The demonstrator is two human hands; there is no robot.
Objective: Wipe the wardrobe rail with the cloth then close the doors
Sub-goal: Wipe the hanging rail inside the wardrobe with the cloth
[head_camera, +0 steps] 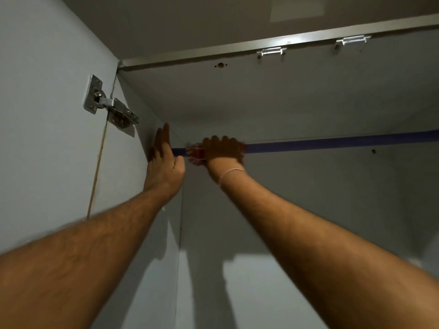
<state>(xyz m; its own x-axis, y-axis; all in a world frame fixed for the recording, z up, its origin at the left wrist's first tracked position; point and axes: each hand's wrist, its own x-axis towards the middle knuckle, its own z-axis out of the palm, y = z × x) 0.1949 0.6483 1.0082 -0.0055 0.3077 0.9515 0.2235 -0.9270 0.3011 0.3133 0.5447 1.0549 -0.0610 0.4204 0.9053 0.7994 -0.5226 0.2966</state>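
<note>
We mostly can't see the cloth (195, 153), it's blurry under the right hand (223, 150); rail (332, 143) runs off frame.

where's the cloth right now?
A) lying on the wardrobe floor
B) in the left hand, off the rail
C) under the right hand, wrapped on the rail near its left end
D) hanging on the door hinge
C: the red-and-white cloth shows under the right hand gripping the blue rail; the left hand lies flat on the side panel.
</note>
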